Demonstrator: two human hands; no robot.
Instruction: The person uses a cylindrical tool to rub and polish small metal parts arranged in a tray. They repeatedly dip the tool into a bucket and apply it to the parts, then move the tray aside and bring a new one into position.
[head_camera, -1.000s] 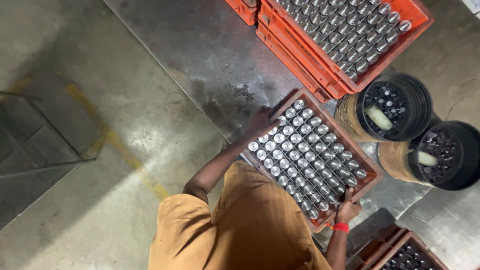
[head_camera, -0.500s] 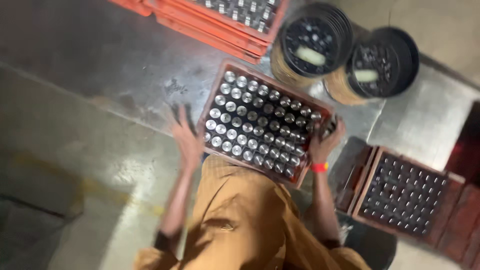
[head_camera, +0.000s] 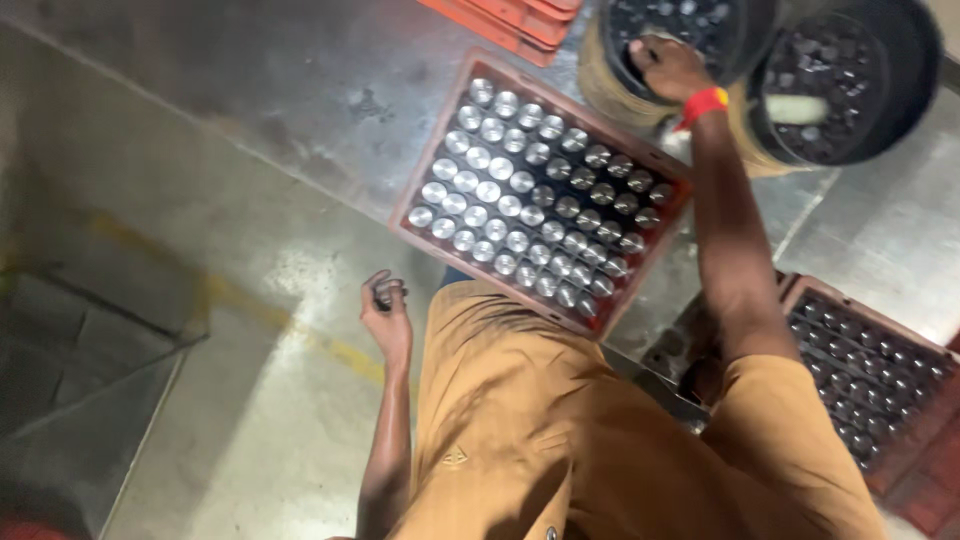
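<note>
Landmark: red tray (head_camera: 672, 190) of shiny metal cylinders (head_camera: 530, 210), set on the steel bench (head_camera: 260, 110).

Right hand (head_camera: 668, 66): beyond the tray's far right corner, reaching into the nearer of two black buckets (head_camera: 690, 40). Fingers curled down among dark small parts; whether they grip one cannot be told. Red wristband (head_camera: 704, 102) at the wrist.

Left hand (head_camera: 386, 312): hangs off the tray's near left corner, apart from it, over the floor. Fingers curled loosely around a small dark object (head_camera: 385, 293); kind not discernible.

Second bucket (head_camera: 850, 80): right of the first, holds dark parts and a pale piece.

Second tray (head_camera: 870, 370): to the right of the landmark tray and nearer, filled with darker cylinders.

Stacked orange trays (head_camera: 510, 20): beyond the landmark tray's far edge.
</note>
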